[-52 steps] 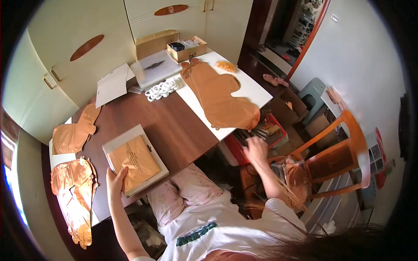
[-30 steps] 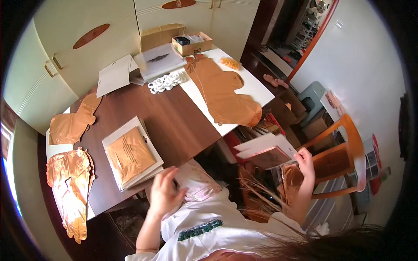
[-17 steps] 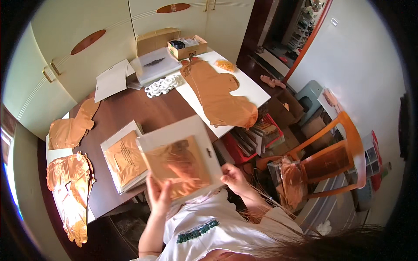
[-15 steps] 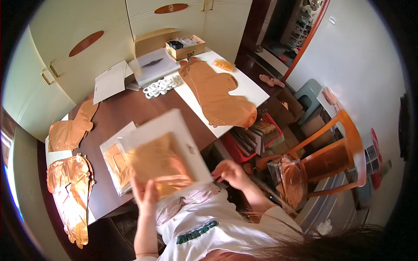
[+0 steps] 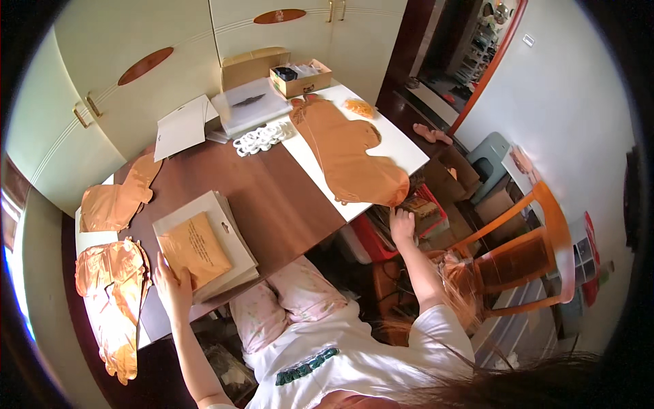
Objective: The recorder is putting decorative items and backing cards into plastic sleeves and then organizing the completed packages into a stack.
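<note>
A stack of white cards [image 5: 240,262] with hang slots lies at the table's near edge. On its top card is a flat, folded orange foil packet [image 5: 197,251] with small dark print. My left hand [image 5: 174,288] is closed at the stack's lower-left corner, its thumb on the top packet. Out to the right, my right hand [image 5: 402,226] has its fingertips together at the near tip of a large flat orange foil balloon [image 5: 347,153]. That balloon lies on the white strip of the table, its near end reaching the edge.
More orange foil balloons [image 5: 112,286] lie at the left. White rings [image 5: 262,139], clear sleeves [image 5: 248,102], loose white cards [image 5: 182,126] and an open carton [image 5: 300,78] stand toward the back. A wooden chair [image 5: 521,255] and a red crate [image 5: 436,221] are on the right.
The card with the folded packet has come down from the air onto the stack, with my left hand still at it. My right hand has moved up and right to the large balloon's near tip.
</note>
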{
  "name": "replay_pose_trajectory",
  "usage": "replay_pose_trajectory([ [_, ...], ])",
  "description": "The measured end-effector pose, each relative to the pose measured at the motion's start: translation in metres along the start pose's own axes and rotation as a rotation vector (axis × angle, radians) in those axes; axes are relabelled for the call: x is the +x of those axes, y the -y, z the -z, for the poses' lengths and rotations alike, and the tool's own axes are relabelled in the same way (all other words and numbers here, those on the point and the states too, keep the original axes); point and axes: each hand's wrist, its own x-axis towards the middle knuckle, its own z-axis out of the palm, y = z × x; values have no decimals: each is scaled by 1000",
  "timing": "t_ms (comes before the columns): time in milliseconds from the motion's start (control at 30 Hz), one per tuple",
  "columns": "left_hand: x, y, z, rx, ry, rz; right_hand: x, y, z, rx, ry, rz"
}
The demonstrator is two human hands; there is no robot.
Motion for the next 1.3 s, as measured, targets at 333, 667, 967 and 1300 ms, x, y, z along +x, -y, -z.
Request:
replay_pose_trajectory([
  [333, -9, -5, 13, 211, -196, -181, 20, -7, -17, 81, 466, -103],
  [667, -40, -48, 25, -8, -315, -334, -6, -69, 131, 168, 373, 26],
  [967, -99, -106, -38, -435, 326, -499, -36, -123, 267, 608, 489, 41],
  [1300, -129, -84, -73, -1399, 811, 158, 7, -24, 293, 2013, 247, -230],
])
